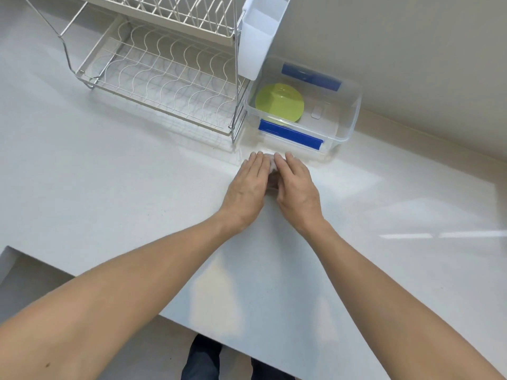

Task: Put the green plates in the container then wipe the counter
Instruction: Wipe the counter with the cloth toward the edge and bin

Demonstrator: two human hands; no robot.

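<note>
Countertop of pale speckled stone fills the frame, with a white wire dish rack at upper left. At centre the left hand and right hand press flat, fingers straight, on a small white cloth between them. Right of the rack, round green plates lie inside a clear plastic container with blue clips, against a beige wall.
</note>
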